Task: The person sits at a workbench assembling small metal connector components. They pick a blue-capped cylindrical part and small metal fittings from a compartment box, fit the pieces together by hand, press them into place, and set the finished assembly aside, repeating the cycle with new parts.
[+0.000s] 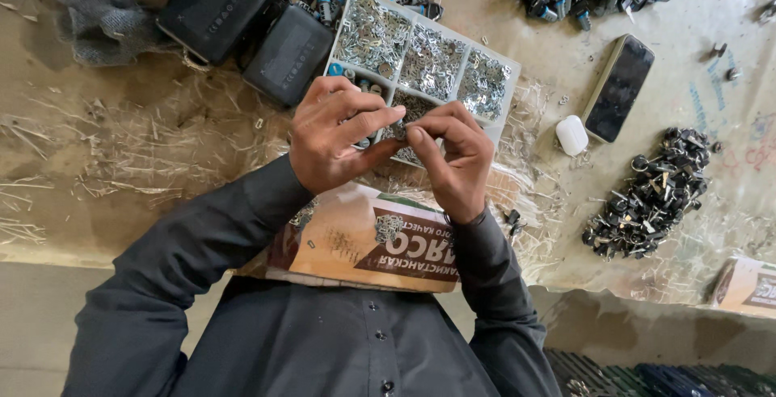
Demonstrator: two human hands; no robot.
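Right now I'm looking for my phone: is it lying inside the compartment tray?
No, the dark phone lies flat on the table covering, apart from the compartment tray, beside a small white earbud case.

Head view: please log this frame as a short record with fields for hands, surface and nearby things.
left hand: left hand raised over the tray, fingers pinched against the right hand's; any small part between them is too small to tell
right hand: right hand, fingertips meeting the left's
tray: white plastic compartment tray of small metal parts
surface: worn beige table covering
nearby: black smartphone; small white earbud case; pile of dark metal pieces; two black plastic cases; printed cardboard box
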